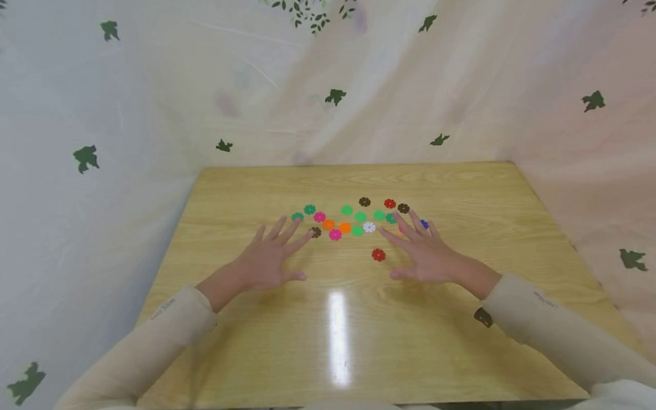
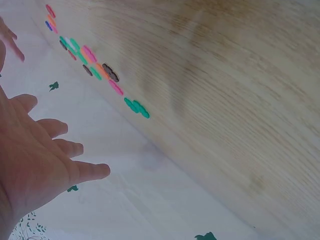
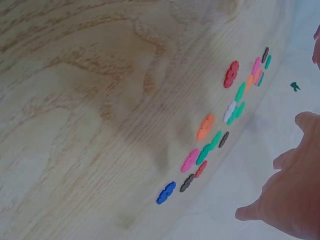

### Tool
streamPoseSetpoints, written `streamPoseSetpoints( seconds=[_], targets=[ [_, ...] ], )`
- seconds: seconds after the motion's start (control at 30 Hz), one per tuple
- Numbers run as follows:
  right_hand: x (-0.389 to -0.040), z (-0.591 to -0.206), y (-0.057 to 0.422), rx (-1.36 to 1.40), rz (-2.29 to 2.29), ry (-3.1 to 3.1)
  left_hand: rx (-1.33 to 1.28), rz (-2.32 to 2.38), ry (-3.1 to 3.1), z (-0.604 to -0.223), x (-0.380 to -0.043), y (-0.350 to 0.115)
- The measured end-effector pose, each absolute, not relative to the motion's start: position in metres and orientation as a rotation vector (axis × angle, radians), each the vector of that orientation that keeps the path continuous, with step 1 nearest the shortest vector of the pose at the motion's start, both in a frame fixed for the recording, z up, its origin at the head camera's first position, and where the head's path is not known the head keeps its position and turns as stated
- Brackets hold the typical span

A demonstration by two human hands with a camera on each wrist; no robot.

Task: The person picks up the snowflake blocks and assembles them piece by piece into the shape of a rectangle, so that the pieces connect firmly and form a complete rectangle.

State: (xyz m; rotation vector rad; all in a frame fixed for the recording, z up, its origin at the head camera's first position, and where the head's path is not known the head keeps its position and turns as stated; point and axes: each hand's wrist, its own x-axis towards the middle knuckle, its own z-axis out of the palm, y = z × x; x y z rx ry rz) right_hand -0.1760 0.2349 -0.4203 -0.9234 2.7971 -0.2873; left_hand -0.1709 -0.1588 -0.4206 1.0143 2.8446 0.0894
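Note:
Over the left part of the table my left hand (image 1: 266,259) is held with its fingers spread, gripping nothing. My right hand (image 1: 427,256) hovers likewise on the other side, fingers splayed. Between and beyond them lie several flat, flower-shaped plastic discs: a white disc (image 1: 369,227), an orange disc (image 1: 344,228), a pink disc (image 1: 335,234), a light green disc (image 1: 347,210). Closer to me sits a red disc (image 1: 378,254). A brown disc (image 1: 315,232) lies by the left fingertips. In the right wrist view a blue disc (image 3: 166,193) shows; the right fingers partly cover it in the head view.
The discs lie on a wooden table (image 1: 246,353) with a bright light reflection near its front. A pale curtain (image 1: 277,125) printed with green birds and leaves hangs behind and along both sides. A dark object (image 1: 483,317) shows beneath the right cuff.

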Motion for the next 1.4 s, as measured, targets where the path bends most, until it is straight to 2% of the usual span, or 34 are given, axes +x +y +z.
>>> streamPoseSetpoints(
  seconds=[0.33, 0.5, 0.83, 1.0, 1.17, 1.4],
  targets=[
    [-0.178, -0.418, 0.237, -0.918, -0.270, 2.804, 1.021, 0.118, 2.859, -0.420, -0.178, -0.161],
    [-0.187, -0.414, 0.228, -0.954, -0.312, 2.816, 0.963, 0.222, 2.889, -0.422, -0.195, -0.161],
    [-0.223, -0.412, 0.187, -0.972, -0.381, 2.795, 0.684, 0.489, 2.783, -0.439, -0.246, -0.145],
    [-0.253, -0.426, 0.151, -0.882, -0.530, 2.818, 0.628, 0.553, 2.751, -0.457, -0.269, -0.133],
    [-0.271, -0.447, 0.120, -0.794, -0.437, 2.773, 0.622, 0.619, 2.707, -0.466, -0.277, -0.121],
    [-0.272, -0.457, 0.105, -0.745, -0.405, 2.761, 0.656, 0.567, 2.728, -0.467, -0.278, -0.114]
  ],
)
